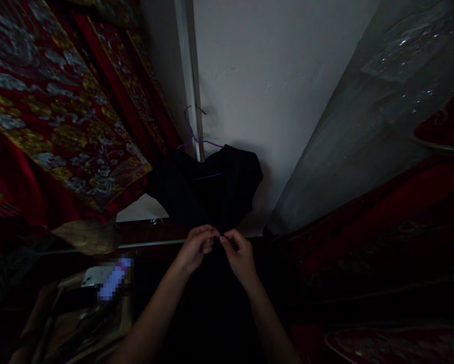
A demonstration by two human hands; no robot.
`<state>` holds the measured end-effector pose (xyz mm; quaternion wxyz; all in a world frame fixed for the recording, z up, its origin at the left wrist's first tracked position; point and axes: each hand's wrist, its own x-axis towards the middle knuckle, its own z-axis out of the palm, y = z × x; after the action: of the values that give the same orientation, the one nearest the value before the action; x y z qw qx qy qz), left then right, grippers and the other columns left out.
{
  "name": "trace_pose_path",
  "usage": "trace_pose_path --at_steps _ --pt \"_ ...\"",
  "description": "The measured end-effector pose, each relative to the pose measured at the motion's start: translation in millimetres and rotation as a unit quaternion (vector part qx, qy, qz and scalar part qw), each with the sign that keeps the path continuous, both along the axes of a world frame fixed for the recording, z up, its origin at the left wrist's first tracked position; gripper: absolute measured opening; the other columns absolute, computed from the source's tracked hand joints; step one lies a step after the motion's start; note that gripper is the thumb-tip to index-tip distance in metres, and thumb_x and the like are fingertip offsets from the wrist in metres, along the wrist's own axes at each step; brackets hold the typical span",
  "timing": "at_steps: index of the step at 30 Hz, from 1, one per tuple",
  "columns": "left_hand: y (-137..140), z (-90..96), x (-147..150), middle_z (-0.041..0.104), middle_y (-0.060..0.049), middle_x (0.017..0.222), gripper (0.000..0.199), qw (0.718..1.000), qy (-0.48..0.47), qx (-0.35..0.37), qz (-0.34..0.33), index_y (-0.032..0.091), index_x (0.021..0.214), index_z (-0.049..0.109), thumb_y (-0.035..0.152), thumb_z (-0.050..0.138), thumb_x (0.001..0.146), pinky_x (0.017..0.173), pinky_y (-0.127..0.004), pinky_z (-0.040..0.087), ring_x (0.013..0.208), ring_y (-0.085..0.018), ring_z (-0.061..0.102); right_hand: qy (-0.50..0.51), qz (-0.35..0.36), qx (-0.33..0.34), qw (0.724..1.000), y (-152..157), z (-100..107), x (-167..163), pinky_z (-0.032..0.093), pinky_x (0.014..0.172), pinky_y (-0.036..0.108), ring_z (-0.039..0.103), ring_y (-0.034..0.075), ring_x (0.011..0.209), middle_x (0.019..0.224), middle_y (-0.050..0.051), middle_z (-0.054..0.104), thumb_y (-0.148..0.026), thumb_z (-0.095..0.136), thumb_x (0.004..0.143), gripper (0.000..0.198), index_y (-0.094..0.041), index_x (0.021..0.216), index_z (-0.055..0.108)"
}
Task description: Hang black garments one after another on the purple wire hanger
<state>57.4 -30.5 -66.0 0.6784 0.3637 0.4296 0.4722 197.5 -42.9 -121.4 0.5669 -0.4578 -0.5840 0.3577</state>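
A dark, short-sleeved garment point(242, 177) hangs by its shoulders on a thin purple hanger point(213, 143) in front of a pale wall. At the bottom of its V-shaped neck opening, my left hand point(200, 246) pinches the front edge, thumb and forefinger together. My right hand point(239, 250) pinches the same spot from the other side, its fingertips almost touching those of the left. Whether a button or other fastener lies between the fingertips is too dark to see. The lower part of the garment fades into black shadow.
Red cloth embroidered in gold and silver point(71, 116) hangs at the upper left. A narrow upright strip point(191, 65) runs down the wall behind the hanger. A frame-like stand with a pixelated lit object point(115, 279) is at lower left. Clear plastic sheeting point(397, 60) and red cloth point(363, 212) are on the right.
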Motion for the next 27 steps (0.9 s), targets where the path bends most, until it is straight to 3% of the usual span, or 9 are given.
trace_pose_path --at_steps 2,4,9,11,13,17,21,24,27 --pt "14.5 14.4 -2.0 0.025 0.012 0.047 0.018 0.993 -0.081 -0.081 0.019 0.011 0.066 0.061 0.02 0.077 0.065 0.036 -0.014 0.01 0.039 -0.001 0.016 -0.01 -0.01 0.011 1.0 4.3 -4.0 -3.0 0.046 0.067 0.026 0.061 0.016 0.071 0.074 0.0 0.064 -0.037 0.06 0.089 0.019 -0.02 0.081 0.062" --pt "39.0 39.9 -9.2 0.021 0.013 0.047 0.018 0.989 -0.112 -0.085 0.044 0.012 0.066 0.059 0.018 0.075 0.069 0.034 -0.013 0.009 0.037 0.0 0.014 -0.016 -0.018 0.008 1.0 10.0 -11.2 -2.2 0.046 0.067 0.027 0.061 0.016 0.07 0.074 0.001 0.064 -0.038 0.059 0.089 0.021 -0.02 0.08 0.062" --pt "111.1 122.3 -21.1 0.021 0.013 0.049 0.016 0.985 -0.131 0.045 0.103 0.015 0.07 0.055 0.015 0.069 0.077 0.031 -0.012 0.012 0.036 -0.001 0.017 -0.028 -0.033 -0.021 0.999 22.3 -35.1 18.4 0.048 0.069 0.029 0.064 0.018 0.072 0.073 0.002 0.067 -0.044 0.061 0.087 0.026 -0.02 0.077 0.064" --pt "124.3 140.3 -14.6 0.019 0.013 0.049 0.017 0.985 -0.104 0.089 0.103 0.015 0.068 0.054 0.016 0.068 0.077 0.032 -0.013 0.01 0.036 -0.001 0.016 -0.043 -0.012 -0.029 0.999 26.7 -39.6 27.9 0.049 0.07 0.03 0.065 0.019 0.073 0.073 0.002 0.068 -0.043 0.062 0.086 0.026 -0.02 0.075 0.064" --pt "124.1 143.1 -5.6 0.02 0.012 0.049 0.015 0.982 -0.071 0.142 0.098 0.014 0.068 0.057 0.019 0.07 0.074 0.033 -0.014 0.011 0.037 -0.001 0.017 -0.061 0.02 -0.041 0.997 32.3 -34.3 34.9 0.051 0.068 0.032 0.067 0.02 0.071 0.073 0.003 0.07 -0.042 0.065 0.084 0.023 -0.02 0.075 0.067" --pt "106.1 124.2 3.1 0.029 0.01 0.049 0.014 0.964 0.009 0.246 0.101 0.012 0.07 0.065 0.024 0.072 0.069 0.038 -0.016 0.013 0.04 -0.002 0.023 -0.063 0.052 -0.002 0.997 50.9 20.8 38.0 0.053 0.077 0.035 0.071 0.021 0.083 0.092 0.006 0.076 -0.037 0.062 0.088 0.024 -0.022 0.105 0.072" --pt "98.8 112.9 -1.0 0.04 0.007 0.05 0.015 0.943 0.073 0.297 0.127 0.014 0.067 0.065 0.027 0.071 0.069 0.041 -0.019 0.015 0.042 -0.004 0.027 -0.042 0.056 0.161 0.985 84.3 110.5 23.2 0.053 0.08 0.031 0.07 0.017 0.089 0.097 0.004 0.074 -0.034 0.055 0.096 0.043 -0.024 0.138 0.056" --pt "99.2 113.0 -6.3 0.045 0.006 0.053 0.017 0.928 0.095 0.33 0.141 0.015 0.067 0.064 0.03 0.072 0.07 0.042 -0.019 0.018 0.043 -0.004 0.031 -0.107 0.054 0.244 0.962 113.5 156.1 7.7 0.05 0.075 0.029 0.067 0.016 0.084 0.094 0.004 0.072 -0.031 0.055 0.096 0.029 -0.022 0.122 0.066" --pt "97.8 111.0 -11.6 0.042 0.007 0.052 0.019 0.93 0.092 0.327 0.139 0.015 0.065 0.06 0.03 0.073 0.07 0.042 -0.019 0.018 0.043 -0.004 0.03 -0.187 0.023 0.291 0.938 133.2 167.3 -3.0 0.046 0.074 0.029 0.062 0.017 0.077 0.082 0.004 0.069 -0.029 0.058 0.094 0.016 -0.019 0.087 0.069"
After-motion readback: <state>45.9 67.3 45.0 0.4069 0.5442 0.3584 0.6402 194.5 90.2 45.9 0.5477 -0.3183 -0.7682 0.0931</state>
